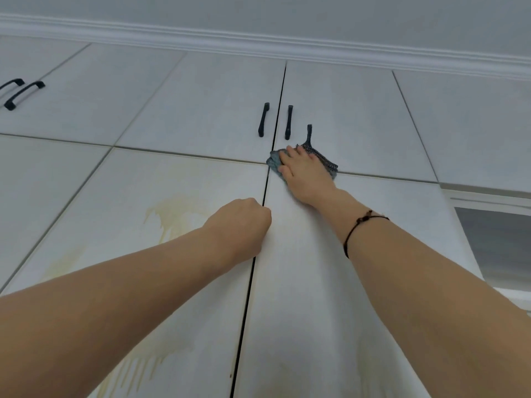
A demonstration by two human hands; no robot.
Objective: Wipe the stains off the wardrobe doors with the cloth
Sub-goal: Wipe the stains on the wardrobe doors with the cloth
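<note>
The right hand (304, 173) lies flat with fingers straight, pressing the cloth (274, 162) at one o'clock from centre. The cloth sits on the right door (373, 225) at its top-left corner, across the horizontal seam. The left hand (244, 222), a fist holding nothing visible, rests on the vertical seam (247, 297). Yellow stains (172, 214) spread toward nine o'clock, and bare panel lies toward three.

Two hands are in view, the left hand (244, 222) and the right hand (304, 173), along with one cloth (274, 162) and one thin black bracelet (362, 225). Four black handles (24, 94) (11, 84) (263, 119) (288, 122) show plainly, in two pairs. Three yellowish stains (172, 214) (67, 261) (138, 366) mark one lower door (115, 182).
</note>
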